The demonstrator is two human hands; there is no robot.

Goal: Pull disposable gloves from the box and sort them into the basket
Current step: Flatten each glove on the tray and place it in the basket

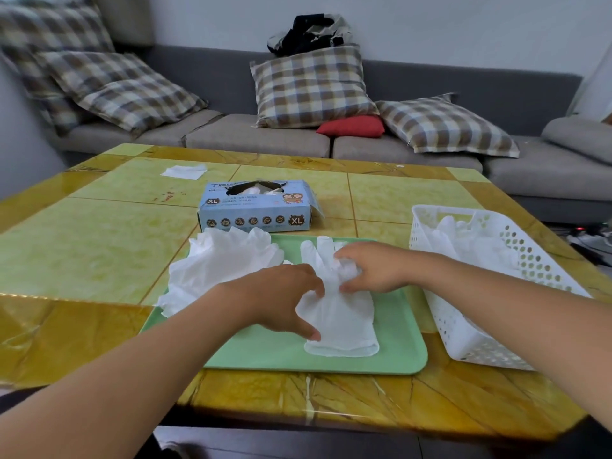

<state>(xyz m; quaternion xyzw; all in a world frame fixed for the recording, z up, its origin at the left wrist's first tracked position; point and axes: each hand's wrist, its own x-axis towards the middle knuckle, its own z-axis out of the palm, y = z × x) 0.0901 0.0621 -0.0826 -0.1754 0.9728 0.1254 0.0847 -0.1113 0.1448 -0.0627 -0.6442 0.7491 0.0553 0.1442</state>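
Gloves mid-sort, placed relative to the green tray (331, 362). My left hand (275, 299) and right hand (374, 266) pinch one glove (341, 323) with curled fingers on it. A loose pile (222, 263) waits at its left; the basket (463, 339) right of it holds several; the box (258, 210) behind remains stocked.

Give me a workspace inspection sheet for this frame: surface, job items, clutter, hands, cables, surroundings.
Surface: glossy yellow-green table, green tray near the front edge.
Job's things: glove box open behind the tray; loose glove pile on tray's left; single glove flat on tray; white basket at right, gloves inside.
Clutter: white tissue at far left.
Hands: left hand and right hand both pinch the single glove.
Cables: some on the floor at far right.
Surroundings: grey sofa, plaid cushions, red cushion.
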